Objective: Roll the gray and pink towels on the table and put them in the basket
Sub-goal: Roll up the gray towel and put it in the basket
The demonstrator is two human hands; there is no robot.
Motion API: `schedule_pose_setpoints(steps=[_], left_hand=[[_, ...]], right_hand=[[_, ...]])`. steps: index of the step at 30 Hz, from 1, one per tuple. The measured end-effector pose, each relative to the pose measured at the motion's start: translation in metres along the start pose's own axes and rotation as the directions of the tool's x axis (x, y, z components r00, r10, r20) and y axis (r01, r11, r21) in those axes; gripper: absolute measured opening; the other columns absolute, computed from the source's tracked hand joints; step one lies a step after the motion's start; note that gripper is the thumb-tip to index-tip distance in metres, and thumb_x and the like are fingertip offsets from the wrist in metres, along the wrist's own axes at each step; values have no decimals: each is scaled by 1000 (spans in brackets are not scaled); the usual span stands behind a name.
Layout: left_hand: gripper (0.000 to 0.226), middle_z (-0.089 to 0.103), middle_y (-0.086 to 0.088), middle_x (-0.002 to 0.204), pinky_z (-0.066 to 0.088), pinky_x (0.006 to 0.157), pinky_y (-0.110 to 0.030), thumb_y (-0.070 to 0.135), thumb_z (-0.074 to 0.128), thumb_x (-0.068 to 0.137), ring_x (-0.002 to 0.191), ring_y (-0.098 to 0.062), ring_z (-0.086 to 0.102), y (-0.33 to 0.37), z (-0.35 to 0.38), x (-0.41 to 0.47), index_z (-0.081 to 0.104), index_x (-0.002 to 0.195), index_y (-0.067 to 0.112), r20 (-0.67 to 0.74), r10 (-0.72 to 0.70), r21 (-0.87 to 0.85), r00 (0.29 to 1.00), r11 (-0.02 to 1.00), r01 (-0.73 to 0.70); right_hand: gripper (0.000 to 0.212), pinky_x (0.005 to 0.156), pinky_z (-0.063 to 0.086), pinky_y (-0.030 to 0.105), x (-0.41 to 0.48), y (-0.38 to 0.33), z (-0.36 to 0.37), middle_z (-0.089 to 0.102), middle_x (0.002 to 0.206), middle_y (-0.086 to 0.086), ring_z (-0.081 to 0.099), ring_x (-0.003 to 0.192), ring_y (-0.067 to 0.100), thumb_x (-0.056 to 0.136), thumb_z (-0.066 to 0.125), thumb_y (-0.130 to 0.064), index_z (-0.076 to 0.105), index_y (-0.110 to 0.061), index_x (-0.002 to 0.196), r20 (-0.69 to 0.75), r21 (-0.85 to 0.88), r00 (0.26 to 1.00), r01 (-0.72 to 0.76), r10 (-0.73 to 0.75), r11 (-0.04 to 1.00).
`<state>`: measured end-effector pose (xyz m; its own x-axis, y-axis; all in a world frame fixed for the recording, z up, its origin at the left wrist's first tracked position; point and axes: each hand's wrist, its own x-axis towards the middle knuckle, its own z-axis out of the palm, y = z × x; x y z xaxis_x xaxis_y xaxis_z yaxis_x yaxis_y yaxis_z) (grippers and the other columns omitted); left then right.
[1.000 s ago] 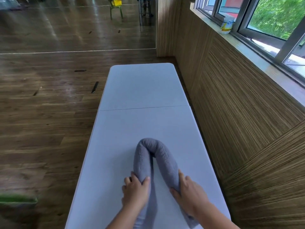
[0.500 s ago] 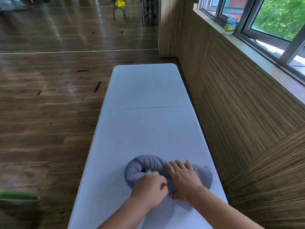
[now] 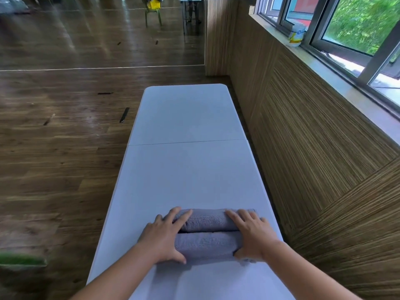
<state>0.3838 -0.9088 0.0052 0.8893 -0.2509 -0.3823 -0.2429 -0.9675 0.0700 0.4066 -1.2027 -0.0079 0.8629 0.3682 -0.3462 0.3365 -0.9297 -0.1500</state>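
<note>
Gray towel [image 3: 207,234], rolled and doubled into two tubes side by side, lying on the table [image 3: 188,169] between the two palms. Left hand [image 3: 164,234] capping one end, right hand [image 3: 251,232] the other, fingers spread flat over the far tube, thumbs set against the near one; pressing, not pinching. Probably the squaring-up before the lift. Keep equal inward pressure from both ends to stop either tube unrolling. Slide thumbs under the near tube, curl fingers over the far one, then lift level as one bundle. Mind the scrap of cloth poking out beneath the right thumb. Basket not in view
</note>
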Motion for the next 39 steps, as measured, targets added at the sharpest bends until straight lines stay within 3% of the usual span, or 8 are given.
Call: schedule_pose_setpoints(steps=[5, 10, 15, 23, 29, 35, 39], left_hand=[[128, -3, 7, 162, 49, 96, -44, 63, 74, 62, 129, -34, 35, 14, 0, -6, -17, 150, 49, 3, -37, -47, 999, 998, 37], [109, 12, 11, 154, 49, 87, -38, 54, 65, 66, 119, -28, 41, 18, -4, -22, -2, 152, 51, -86, -126, -123, 988, 986, 115], [106, 13, 14, 151, 51, 85, -39, 57, 64, 66, 118, -26, 41, 8, -31, -48, 0, 150, 53, -193, -237, -184, 952, 962, 202], [106, 17, 19, 148, 47, 84, -37, 58, 66, 65, 118, -24, 43, -26, -41, -122, 4, 150, 53, -284, -300, -197, 911, 948, 251], [104, 17, 22, 146, 46, 88, -37, 59, 64, 64, 113, -23, 43, -99, -9, -218, 4, 148, 56, -306, -343, -251, 888, 929, 272], [104, 20, 21, 144, 48, 89, -39, 63, 63, 61, 114, -24, 44, -219, 35, -352, 6, 149, 56, -321, -417, -278, 850, 900, 336], [107, 21, 19, 144, 51, 88, -42, 63, 65, 59, 117, -25, 46, -298, 63, -447, 10, 150, 52, -306, -534, -318, 788, 838, 444]], right_hand=[[119, 88, 52, 40, 0, -3, 1, 30, 137, -2, 34, 125, 27, 59, 69, -51, -4, -39, 153, 55, 36, 998, 5, -7, 999], [104, 85, 50, 39, 1, -6, -12, 37, 131, -2, 39, 117, 25, 68, 69, -44, 8, -37, 152, 33, -4, 998, 56, -56, 998], [101, 71, 42, 33, 12, -17, -68, 40, 127, -7, 41, 117, 21, 66, 67, -47, 12, -41, 151, -83, -54, 982, 168, -172, 984], [95, 77, 47, 33, -10, -85, -90, 41, 127, -9, 42, 116, 20, 68, 59, -48, 9, -46, 148, -150, -95, 958, 232, -245, 968], [91, 80, 50, 30, -34, -201, -66, 41, 127, -13, 43, 115, 15, 68, 54, -49, 9, -48, 148, -188, -101, 937, 280, -294, 955], [93, 84, 51, 36, -50, -384, -32, 44, 127, -9, 44, 115, 19, 67, 56, -49, 12, -45, 149, -179, -125, 912, 350, -368, 928], [100, 85, 52, 37, -48, -511, -13, 42, 127, -10, 42, 119, 19, 62, 62, -50, 13, -45, 149, -131, -138, 877, 445, -462, 885]])
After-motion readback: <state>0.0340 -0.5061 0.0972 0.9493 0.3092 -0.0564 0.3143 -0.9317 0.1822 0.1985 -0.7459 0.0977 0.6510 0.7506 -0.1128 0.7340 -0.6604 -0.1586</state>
